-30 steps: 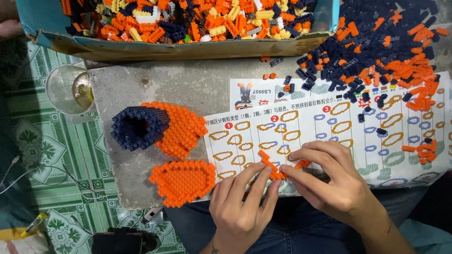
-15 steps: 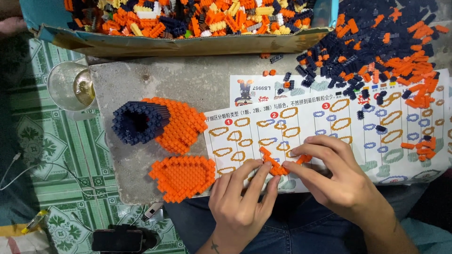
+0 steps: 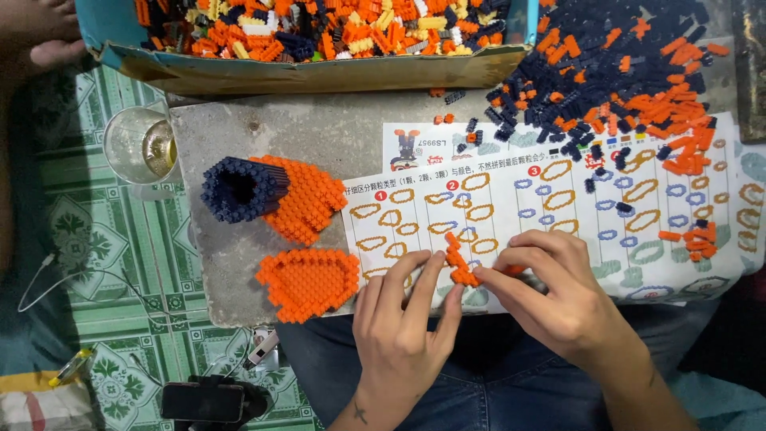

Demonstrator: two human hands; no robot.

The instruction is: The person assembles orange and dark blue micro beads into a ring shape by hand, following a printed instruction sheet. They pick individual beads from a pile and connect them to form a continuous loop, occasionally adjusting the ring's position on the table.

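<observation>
1. The flat orange plate (image 3: 307, 281) lies near the slab's front edge (image 3: 239, 315), left of the hands, where it lay a second ago.
2. Left hand (image 3: 403, 319) pinches the small orange block strip (image 3: 458, 263), now raised more upright over the instruction sheet (image 3: 558, 215).
3. Right hand (image 3: 558, 291) grips its other end; the loose brick pile (image 3: 622, 88) sits well apart, leaving bare sheet between.

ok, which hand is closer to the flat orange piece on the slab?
Left. The left hand sits just right of the flat orange piece, close to its edge. The right hand is farther right, beyond the left, over the instruction sheet.
</observation>
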